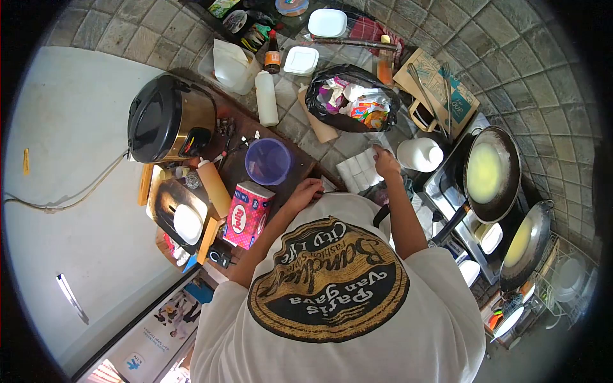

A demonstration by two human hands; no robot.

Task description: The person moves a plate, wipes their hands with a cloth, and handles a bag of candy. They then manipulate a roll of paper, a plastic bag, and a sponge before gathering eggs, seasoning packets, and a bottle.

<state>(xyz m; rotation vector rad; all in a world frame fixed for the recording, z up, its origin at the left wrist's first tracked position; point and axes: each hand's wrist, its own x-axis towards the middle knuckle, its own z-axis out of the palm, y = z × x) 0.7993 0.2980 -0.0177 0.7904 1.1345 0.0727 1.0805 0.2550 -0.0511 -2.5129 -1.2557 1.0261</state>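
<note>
White blocks [359, 169] under right hand [385, 163]; pan [490, 173] holds yellow batter [484, 172].

Stack of white square wrappers [359, 170] on the tiled counter, under fingertips.

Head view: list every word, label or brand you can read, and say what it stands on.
"Jolly": pink tissue pack.
"Bandung City Fashion Life", "Paris Van Java": shirt print, upside down.
Cardboard box: print unreadable.
Sauce bottle label: too small.
Poster: blurred.
</note>
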